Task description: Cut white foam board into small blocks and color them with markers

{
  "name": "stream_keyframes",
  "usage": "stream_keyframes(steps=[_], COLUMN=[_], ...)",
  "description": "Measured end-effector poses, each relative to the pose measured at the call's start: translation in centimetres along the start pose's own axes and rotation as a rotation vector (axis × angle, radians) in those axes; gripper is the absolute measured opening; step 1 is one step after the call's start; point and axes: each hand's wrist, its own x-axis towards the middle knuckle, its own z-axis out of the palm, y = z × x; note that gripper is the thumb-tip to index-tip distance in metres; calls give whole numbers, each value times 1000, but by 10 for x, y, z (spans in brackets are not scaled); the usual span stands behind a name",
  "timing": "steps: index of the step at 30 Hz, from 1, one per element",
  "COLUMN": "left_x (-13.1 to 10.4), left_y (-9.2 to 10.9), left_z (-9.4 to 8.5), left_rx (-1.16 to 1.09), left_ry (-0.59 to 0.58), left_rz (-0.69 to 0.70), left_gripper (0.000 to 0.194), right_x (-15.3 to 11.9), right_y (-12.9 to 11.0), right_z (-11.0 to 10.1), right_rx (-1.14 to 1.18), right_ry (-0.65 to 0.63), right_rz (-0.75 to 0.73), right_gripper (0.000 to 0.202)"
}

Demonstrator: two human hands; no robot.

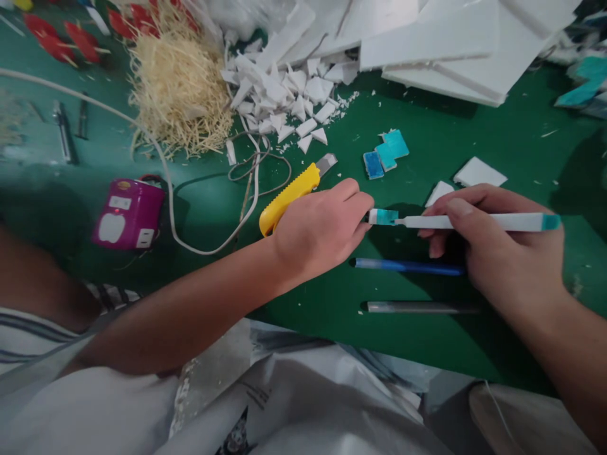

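My left hand [327, 221] pinches a small white foam piece [383, 217] whose face is partly coloured teal. In my right hand [502, 246] is a white marker pen [502, 222] with a teal end, its tip touching the coloured face. A yellow utility knife [291, 197] with its blade out lies just beyond my left hand. Under the hands rest a blue pen [410, 266] and a grey pen [422, 307], side by side. Teal-coloured pieces [392, 150] and a blue piece [373, 165] sit together past the hands.
Cut white foam bits [303, 95] are heaped beside a mound of thin wooden sticks [180, 95]. Large white foam sheets [441, 38] lie at the back. A magenta power box [129, 213] with a white cable [168, 189] stands left. White offcuts [480, 172] lie near my right hand.
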Motion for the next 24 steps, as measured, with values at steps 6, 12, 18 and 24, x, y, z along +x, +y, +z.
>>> stream_keyframes(steps=[6,12,18,24], left_x=[0,0,0,0], left_y=[1,0,-1,0], left_z=[0,0,0,-1], left_rx=[2,3,-5,6], left_ry=[-5,1,9,4], left_rz=[-12,-3,-1,-7], left_gripper=[20,20,19,20], right_x=[-1,-1,0,-2], right_y=[1,-1,-1,1], right_z=[1,1,1,-1], right_rx=[-41,-55,-31,-93], right_ry=[15,22,32,-16], right_rz=[-24,-4,-11,-20], right_gripper=[15,16,20,20])
